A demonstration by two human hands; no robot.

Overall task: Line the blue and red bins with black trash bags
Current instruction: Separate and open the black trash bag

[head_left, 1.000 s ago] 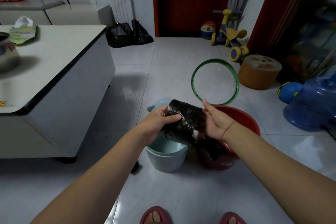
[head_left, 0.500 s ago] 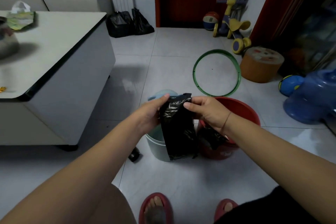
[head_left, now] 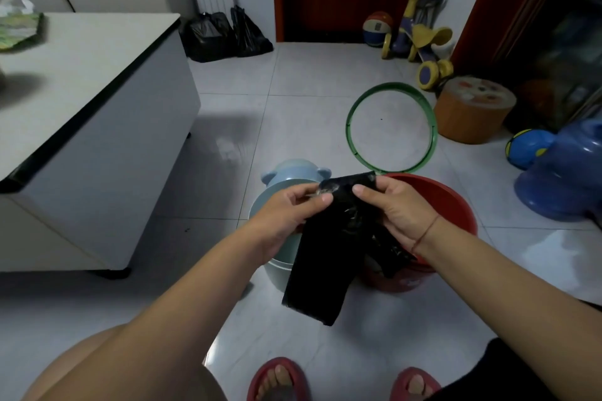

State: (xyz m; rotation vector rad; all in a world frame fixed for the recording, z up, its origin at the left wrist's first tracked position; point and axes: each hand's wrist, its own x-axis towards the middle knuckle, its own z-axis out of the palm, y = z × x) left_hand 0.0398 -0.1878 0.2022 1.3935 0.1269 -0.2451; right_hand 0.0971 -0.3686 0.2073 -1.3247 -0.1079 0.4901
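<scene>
A folded black trash bag [head_left: 317,270] hangs down in front of me over the two bins. My left hand [head_left: 286,215] pinches its top left edge and my right hand [head_left: 391,208] pinches its top right edge. Below the left hand stands the light blue bin [head_left: 277,265], with its blue lid [head_left: 291,171] lying behind it on the floor. The red bin [head_left: 452,205] stands to its right, partly hidden by my right wrist. Some black plastic [head_left: 391,251] hangs over the red bin's near rim.
A green ring [head_left: 351,120] lies on the tiles behind the bins. A white cabinet with a black edge [head_left: 107,88] stands left. An orange stool [head_left: 472,111], a blue water jug [head_left: 566,172], balls, a toy scooter and two full black bags [head_left: 224,32] line the back. My sandalled feet are at the bottom.
The rolled bag has been unrolled and now hangs flat and longer between both hands. The view has dropped lower and closer to the bins.
</scene>
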